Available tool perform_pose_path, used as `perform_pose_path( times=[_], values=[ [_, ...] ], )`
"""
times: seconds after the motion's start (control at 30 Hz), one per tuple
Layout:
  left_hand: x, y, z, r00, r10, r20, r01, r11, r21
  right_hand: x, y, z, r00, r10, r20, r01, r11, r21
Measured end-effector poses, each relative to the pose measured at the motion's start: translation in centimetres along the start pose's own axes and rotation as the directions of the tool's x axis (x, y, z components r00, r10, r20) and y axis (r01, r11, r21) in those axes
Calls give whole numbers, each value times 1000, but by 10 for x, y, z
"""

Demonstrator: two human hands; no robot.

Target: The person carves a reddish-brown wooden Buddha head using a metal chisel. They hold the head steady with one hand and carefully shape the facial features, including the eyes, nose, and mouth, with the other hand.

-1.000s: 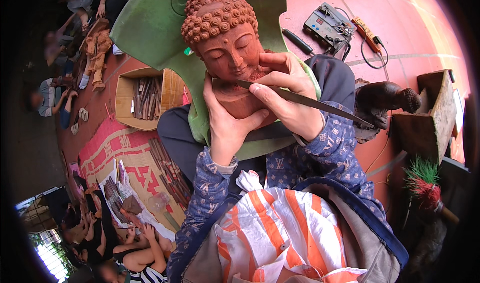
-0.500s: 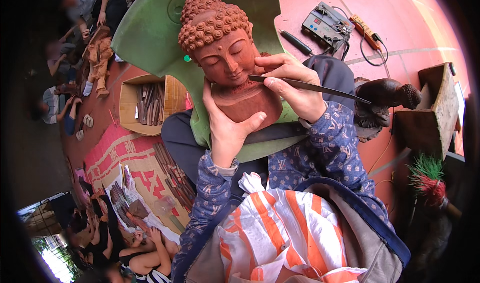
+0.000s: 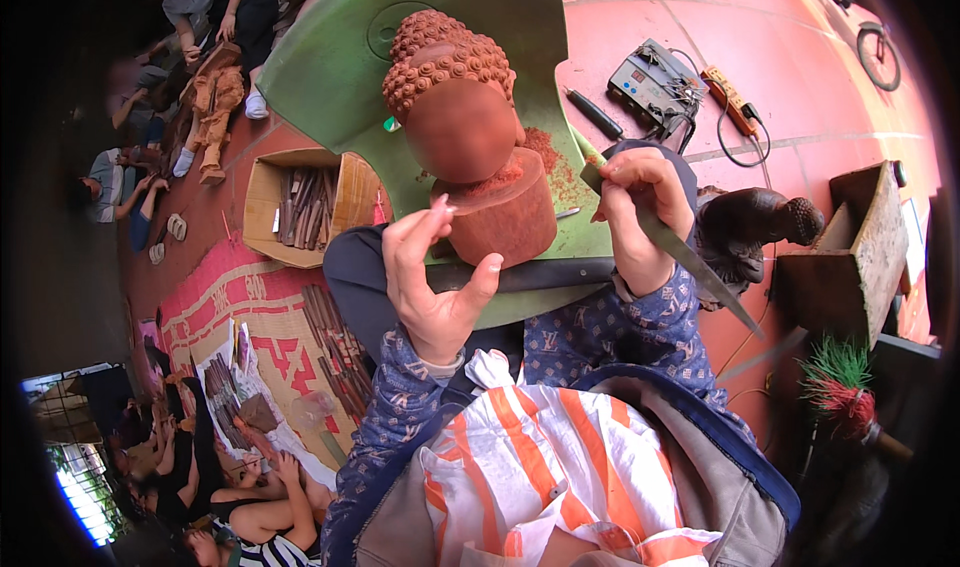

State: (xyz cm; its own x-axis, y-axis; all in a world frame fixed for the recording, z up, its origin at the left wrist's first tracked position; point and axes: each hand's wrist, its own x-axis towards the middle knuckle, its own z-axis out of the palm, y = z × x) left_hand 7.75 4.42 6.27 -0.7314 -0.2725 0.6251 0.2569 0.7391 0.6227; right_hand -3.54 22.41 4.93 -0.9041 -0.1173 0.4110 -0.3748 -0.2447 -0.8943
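Note:
A reddish-brown carved wooden Buddha head [image 3: 455, 67] with tight curls rests on a green plastic surface [image 3: 320, 77] in front of me. Below its chin is a rounded block-like base [image 3: 505, 222], with red wood dust [image 3: 541, 153] beside it. My left hand [image 3: 436, 282] is open just left of the base, thumb and fingers spread, holding nothing. In my right hand [image 3: 648, 212], to the right of the head, I grip a long, flat, dark metal carving tool [image 3: 705, 275]. Its narrow end points down and right, away from the carving. A small metal piece [image 3: 567, 213] lies by the base.
A cardboard box [image 3: 262, 207] of carving tools stands left, near more tools on a mat [image 3: 215, 302]. A grey electric unit [image 3: 650, 82], power strip [image 3: 730, 100], dark statue [image 3: 750, 222], wooden box [image 3: 850, 257] and brush [image 3: 850, 402] are right. Other people sit at left.
My left hand has let go of the base and drawn back, opening. My right hand has moved right, taking the carving tool away from the chin. The view has shifted slightly.

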Motion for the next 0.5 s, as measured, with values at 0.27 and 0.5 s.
perform_pose_path(
  times=[0.27, 0.5],
  values=[
    [-32, 34, 30, 973, 83, 215, 8, 920, -391, -33, 0, 31, 939, -257, 228, 319, 900, -298],
    [-40, 39, 29, 955, 85, 284, -15, 971, -238, -36, 15, 39, 942, -286, 173, 330, 883, -334]
  ],
)
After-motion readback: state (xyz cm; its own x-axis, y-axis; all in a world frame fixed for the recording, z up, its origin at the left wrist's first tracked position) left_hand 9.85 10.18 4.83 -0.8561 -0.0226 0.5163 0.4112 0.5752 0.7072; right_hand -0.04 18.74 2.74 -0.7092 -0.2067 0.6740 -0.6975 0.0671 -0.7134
